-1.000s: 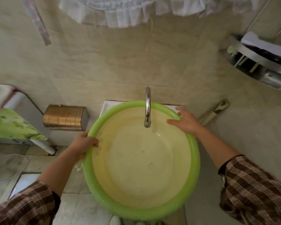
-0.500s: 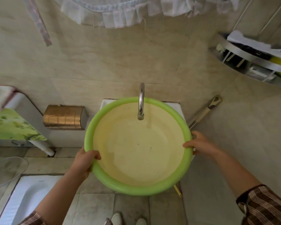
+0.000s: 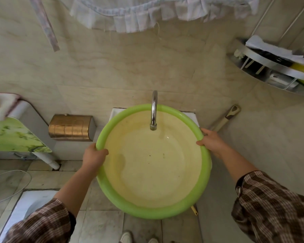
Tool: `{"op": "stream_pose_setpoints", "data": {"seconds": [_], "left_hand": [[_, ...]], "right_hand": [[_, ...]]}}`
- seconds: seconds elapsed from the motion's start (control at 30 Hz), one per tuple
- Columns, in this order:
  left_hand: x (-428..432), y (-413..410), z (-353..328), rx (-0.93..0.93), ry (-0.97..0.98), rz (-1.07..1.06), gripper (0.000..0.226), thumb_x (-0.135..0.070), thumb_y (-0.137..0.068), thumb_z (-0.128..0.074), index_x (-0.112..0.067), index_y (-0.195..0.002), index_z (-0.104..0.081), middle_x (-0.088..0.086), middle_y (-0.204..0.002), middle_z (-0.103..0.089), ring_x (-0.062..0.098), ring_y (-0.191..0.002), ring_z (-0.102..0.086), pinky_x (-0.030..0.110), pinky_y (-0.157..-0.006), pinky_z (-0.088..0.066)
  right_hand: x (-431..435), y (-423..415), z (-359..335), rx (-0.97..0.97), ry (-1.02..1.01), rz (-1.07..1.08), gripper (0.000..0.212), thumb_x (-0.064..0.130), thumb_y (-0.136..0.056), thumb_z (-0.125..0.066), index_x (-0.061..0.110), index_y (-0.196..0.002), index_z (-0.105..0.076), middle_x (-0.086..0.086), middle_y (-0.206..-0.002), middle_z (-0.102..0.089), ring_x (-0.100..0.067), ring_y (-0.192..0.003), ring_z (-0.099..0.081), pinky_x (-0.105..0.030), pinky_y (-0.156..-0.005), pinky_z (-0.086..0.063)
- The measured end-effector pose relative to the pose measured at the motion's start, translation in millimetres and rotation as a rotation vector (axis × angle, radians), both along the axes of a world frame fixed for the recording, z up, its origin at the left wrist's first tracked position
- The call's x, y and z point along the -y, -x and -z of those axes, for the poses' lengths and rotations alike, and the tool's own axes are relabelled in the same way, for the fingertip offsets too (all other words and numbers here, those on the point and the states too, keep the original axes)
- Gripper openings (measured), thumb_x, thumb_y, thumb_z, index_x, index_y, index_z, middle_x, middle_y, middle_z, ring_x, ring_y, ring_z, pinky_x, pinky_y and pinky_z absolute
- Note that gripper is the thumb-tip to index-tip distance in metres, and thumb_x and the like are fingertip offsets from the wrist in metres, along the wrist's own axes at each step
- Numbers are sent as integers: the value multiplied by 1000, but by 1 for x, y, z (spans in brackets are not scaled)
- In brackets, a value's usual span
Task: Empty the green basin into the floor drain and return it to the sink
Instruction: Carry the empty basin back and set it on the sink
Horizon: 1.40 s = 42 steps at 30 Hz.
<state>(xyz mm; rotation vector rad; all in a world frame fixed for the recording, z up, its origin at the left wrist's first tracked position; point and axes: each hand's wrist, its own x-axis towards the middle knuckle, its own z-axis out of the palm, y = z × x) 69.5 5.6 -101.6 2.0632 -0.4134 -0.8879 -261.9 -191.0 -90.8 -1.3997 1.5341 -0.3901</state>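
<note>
The green basin (image 3: 203, 183) has a pale yellow inside with a few dark specks. It lies over the white sink (image 3: 113, 114), of which only the back corners show. The chrome faucet (image 3: 154, 111) arches over the basin's far side. My left hand (image 3: 93, 157) grips the left rim, thumb inside the bowl. My right hand (image 3: 211, 141) grips the right rim, thumb over the edge. The floor drain is not in view.
A brass-coloured tissue box (image 3: 71, 128) is mounted on the wall left of the sink. A long-handled tool (image 3: 223, 120) leans at the right. A metal corner shelf (image 3: 277, 71) hangs upper right, ruffled cloth (image 3: 147, 13) above. A squat toilet (image 3: 25, 206) lies in the floor lower left.
My right hand slid from the basin's far rim by the faucet to its right side. The left hand stays on the left rim and the basin stays under the faucet.
</note>
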Motion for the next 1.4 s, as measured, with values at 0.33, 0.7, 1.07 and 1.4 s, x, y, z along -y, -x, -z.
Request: {"op": "stream_pose_setpoints", "data": {"seconds": [0.33, 0.7, 1.07, 1.4], "left_hand": [[19, -6, 15, -232, -16, -70, 37, -5, -83, -61, 4, -118, -54, 28, -111, -62, 41, -94, -62, 52, -85, -51], [19, -14, 12, -142, -20, 15, 40, -17, -90, -55, -3, -126, -46, 22, -116, -58, 40, -102, -59, 53, -89, -49], [23, -4, 19, -66, -17, -31, 35, -18, -88, -57, -3, -119, -53, 25, -111, -62, 41, -97, -62, 54, -88, -50], [17, 20, 26, -32, -52, 17, 35, -22, -88, -55, -3, -117, -51, 18, -105, -61, 35, -93, -60, 46, -83, -51]], "right_hand": [[-2, 3, 17, -123, -2, 29, 64, 9, -79, -70, 7, -138, -45, -18, -128, -56, -30, -108, -58, -30, -79, -46], [-17, -1, 24, -163, -31, -11, 56, 4, -86, -45, 21, -139, -44, -13, -120, -57, -25, -88, -58, -33, -59, -53], [-27, -2, 29, -275, 5, -106, 74, -1, -80, -52, 17, -148, -27, -13, -142, -44, -30, -122, -47, -33, -95, -40], [-19, 5, 34, -356, 98, -27, 72, -1, -80, -44, 23, -147, -33, -14, -137, -52, -29, -110, -54, -33, -89, -45]]}}
